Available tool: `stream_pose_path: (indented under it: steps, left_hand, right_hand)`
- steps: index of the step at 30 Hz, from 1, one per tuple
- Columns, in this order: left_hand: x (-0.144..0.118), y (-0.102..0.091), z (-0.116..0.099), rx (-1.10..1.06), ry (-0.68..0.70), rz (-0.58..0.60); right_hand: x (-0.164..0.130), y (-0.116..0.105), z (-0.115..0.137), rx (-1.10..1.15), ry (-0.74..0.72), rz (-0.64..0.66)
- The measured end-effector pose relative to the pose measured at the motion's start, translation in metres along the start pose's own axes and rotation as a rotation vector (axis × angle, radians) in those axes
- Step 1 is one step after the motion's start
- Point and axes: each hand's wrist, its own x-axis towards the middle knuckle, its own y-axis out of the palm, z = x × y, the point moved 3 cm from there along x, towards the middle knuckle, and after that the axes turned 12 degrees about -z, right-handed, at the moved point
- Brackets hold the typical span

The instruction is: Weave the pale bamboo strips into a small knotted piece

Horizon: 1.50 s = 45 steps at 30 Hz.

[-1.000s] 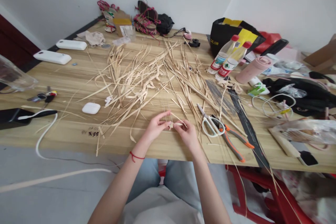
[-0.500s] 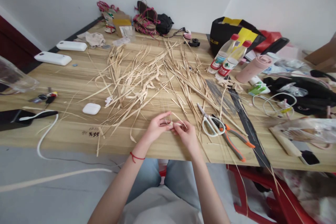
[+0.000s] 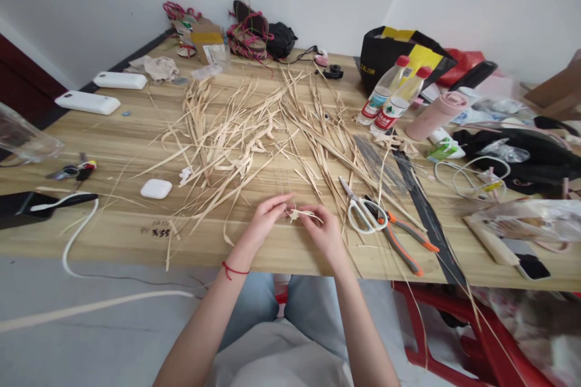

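Near the front edge of the table, my left hand (image 3: 271, 216) and my right hand (image 3: 322, 227) meet over a small piece of pale straw weaving (image 3: 295, 214). The left fingers pinch its left side, where a thin strand rises. My right thumb and fingers are closed on its right side, with a pale strip between them. How the strips cross is too small to make out. Beyond my hands lies a wide heap of dry straw strips (image 3: 227, 127), with a knobbly braided piece (image 3: 256, 144) on it. White-handled scissors (image 3: 365, 214) lie just right of my right hand.
Orange-and-grey pliers (image 3: 402, 242) lie beside the scissors. Two plastic bottles (image 3: 381, 100), a pink tumbler (image 3: 436, 116) and a black-and-yellow bag (image 3: 403, 60) stand at the back right. A white earbud case (image 3: 156, 188) and a white cable (image 3: 75, 236) are on the left.
My right fingers have shifted slightly, and more of the small woven piece shows between my hands. The whole view has moved a little; the things on the table lie as before.
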Motion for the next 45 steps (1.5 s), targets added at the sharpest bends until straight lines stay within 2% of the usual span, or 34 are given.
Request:
stream_pose_path:
  steps: [6,14,22,45]
  left_hand:
    - [-0.001,0.001,-0.003,0.049,0.012,0.035]
    - [-0.004,0.003,0.001,0.058,0.001,0.161]
    - [-0.001,0.004,0.006,0.083,0.032,0.076]
    - [-0.001,0.0,0.005,0.15,0.042,0.119]
  right_hand:
    - [-0.001,-0.007,-0.006,0.019,0.045,-0.01]
    - [-0.005,0.006,-0.008,0.079,0.086,-0.135]
    - [-0.001,0.009,-0.009,0.053,0.063,-0.084]
    - [-0.002,0.008,-0.008,0.108,0.098,-0.091]
